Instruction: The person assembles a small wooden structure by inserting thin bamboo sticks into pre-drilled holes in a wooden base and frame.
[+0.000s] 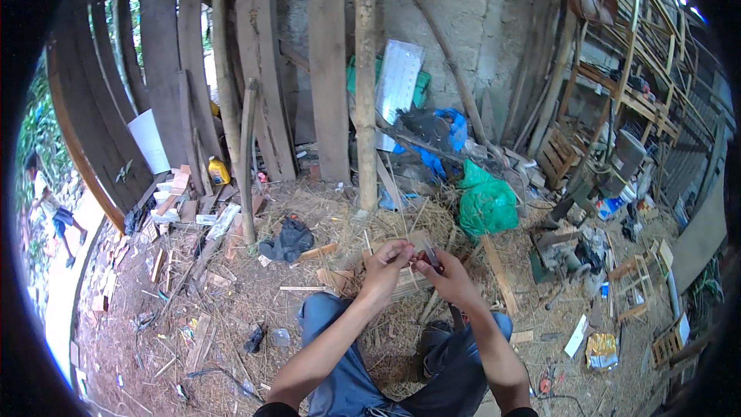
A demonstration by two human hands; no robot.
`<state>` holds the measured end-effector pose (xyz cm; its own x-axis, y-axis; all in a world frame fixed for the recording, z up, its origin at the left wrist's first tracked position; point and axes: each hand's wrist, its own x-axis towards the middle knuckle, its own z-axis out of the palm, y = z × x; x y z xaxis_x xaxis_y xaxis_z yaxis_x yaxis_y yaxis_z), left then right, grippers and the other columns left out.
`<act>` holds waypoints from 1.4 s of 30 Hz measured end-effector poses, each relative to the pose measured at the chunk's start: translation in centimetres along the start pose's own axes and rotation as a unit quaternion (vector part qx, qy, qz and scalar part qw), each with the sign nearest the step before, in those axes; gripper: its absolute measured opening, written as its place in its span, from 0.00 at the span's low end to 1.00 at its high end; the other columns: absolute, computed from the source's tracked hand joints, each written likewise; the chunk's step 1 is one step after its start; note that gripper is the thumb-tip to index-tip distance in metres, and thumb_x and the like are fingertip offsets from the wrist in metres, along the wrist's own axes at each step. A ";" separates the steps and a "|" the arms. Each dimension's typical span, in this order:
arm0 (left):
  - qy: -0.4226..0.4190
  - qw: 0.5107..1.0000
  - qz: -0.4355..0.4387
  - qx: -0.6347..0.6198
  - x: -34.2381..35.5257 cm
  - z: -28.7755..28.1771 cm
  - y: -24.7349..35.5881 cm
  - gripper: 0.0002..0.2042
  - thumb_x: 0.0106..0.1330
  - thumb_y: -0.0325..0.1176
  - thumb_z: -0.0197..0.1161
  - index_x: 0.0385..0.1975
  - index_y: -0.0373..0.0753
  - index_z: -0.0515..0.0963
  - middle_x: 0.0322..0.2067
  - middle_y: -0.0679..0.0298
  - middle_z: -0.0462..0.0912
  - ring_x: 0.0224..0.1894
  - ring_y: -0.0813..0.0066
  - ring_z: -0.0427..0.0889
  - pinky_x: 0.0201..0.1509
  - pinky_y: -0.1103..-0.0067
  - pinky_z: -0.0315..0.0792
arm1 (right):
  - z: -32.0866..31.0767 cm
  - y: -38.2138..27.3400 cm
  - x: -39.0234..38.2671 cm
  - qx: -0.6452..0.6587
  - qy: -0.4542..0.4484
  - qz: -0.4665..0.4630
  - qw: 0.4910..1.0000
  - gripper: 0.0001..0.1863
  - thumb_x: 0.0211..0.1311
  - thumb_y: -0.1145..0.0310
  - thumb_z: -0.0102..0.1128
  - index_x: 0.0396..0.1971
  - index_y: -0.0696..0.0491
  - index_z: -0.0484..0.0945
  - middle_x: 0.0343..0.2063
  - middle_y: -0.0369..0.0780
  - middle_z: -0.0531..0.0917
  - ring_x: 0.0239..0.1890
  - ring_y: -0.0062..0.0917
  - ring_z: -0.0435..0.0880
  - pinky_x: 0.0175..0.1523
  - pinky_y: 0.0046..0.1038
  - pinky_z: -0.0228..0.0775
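Observation:
Both my hands are close together above my lap. My left hand [384, 266] is closed, its fingertips pinching a thin pale strip [404, 220] that looks like split bamboo or cane. My right hand [450, 278] is wrapped round a knife [429, 255] with a narrow grey blade pointing up and away from me; its handle is mostly hidden in the palm. The fingertips of both hands nearly meet at the strip. Fine pale strips and shavings lie on the ground just beyond and beneath the hands.
A green sack [488, 205] lies beyond my right hand, a black plastic bag [289, 239] beyond my left. A wooden post [366, 108] stands ahead. Wood scraps litter the ground, with a yellow bottle [219, 171] at left. Far left, outside, a person [55, 205] walks.

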<state>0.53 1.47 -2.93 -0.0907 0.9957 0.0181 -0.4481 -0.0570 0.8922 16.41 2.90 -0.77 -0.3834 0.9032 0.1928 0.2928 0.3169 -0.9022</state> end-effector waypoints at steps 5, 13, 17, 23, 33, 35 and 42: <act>0.048 0.997 0.037 -0.037 2.9 -0.8 0.0 0.07 0.65 0.29 0.59 0.40 0.34 0.75 0.35 0.62 0.81 0.39 0.77 0.78 0.45 0.80 0.70 | 0.0 -0.1 3.0 0.011 -0.050 -0.012 0.999 0.10 0.61 0.67 0.59 0.36 0.58 0.78 0.29 0.37 0.83 0.29 0.15 0.76 0.33 0.21 0.66; 0.151 0.970 0.191 -0.014 7.3 -4.4 5.3 0.04 0.62 0.23 0.56 0.34 0.37 0.76 0.30 0.64 0.81 0.35 0.80 0.77 0.42 0.82 0.68 | -4.3 4.3 6.8 0.165 -0.075 0.030 0.983 0.10 0.58 0.66 0.61 0.28 0.59 0.79 0.21 0.34 0.78 0.21 0.14 0.70 0.26 0.20 0.60; 0.095 0.986 0.133 0.026 8.3 -4.9 3.2 0.04 0.62 0.28 0.60 0.34 0.36 0.77 0.31 0.63 0.81 0.33 0.81 0.77 0.38 0.82 0.69 | -6.5 6.7 8.0 0.345 0.103 0.088 0.929 0.09 0.58 0.66 0.62 0.31 0.57 0.77 0.17 0.31 0.71 0.15 0.12 0.62 0.19 0.18 0.49; -0.107 0.990 -0.060 0.072 7.0 -3.4 1.3 0.07 0.61 0.29 0.62 0.36 0.32 0.76 0.32 0.63 0.80 0.36 0.77 0.79 0.43 0.80 0.72 | -7.3 8.2 8.6 0.371 0.278 0.103 0.880 0.09 0.60 0.63 0.62 0.30 0.51 0.73 0.18 0.28 0.69 0.14 0.10 0.59 0.17 0.18 0.47; -0.224 0.962 -0.081 0.136 6.8 -2.2 -1.4 0.10 0.67 0.33 0.57 0.42 0.33 0.74 0.27 0.68 0.75 0.29 0.84 0.74 0.31 0.85 0.69 | -5.6 8.3 8.9 0.107 0.248 0.025 0.963 0.16 0.61 0.58 0.61 0.32 0.56 0.74 0.23 0.29 0.73 0.23 0.11 0.65 0.28 0.18 0.57; -0.190 0.963 -0.099 0.165 6.9 -1.7 -1.4 0.10 0.67 0.33 0.57 0.41 0.33 0.74 0.26 0.68 0.75 0.27 0.86 0.72 0.28 0.87 0.66 | -4.1 7.4 8.8 0.022 0.239 -0.110 0.965 0.15 0.67 0.56 0.51 0.31 0.53 0.71 0.24 0.29 0.72 0.19 0.09 0.63 0.21 0.16 0.52; -0.057 0.994 -0.030 0.093 6.9 -2.9 -1.2 0.09 0.67 0.33 0.57 0.40 0.36 0.77 0.24 0.73 0.73 0.21 0.91 0.63 0.23 0.89 0.59 | -3.2 4.3 7.4 0.142 0.121 -0.007 0.982 0.13 0.70 0.61 0.47 0.35 0.56 0.71 0.24 0.31 0.75 0.21 0.11 0.65 0.25 0.16 0.56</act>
<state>-2.09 8.21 -5.17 0.0376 0.9993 0.0037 -0.2772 0.0069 0.9608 17.63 11.87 -2.00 -0.1555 0.9527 0.2610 0.0186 0.2670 -0.9635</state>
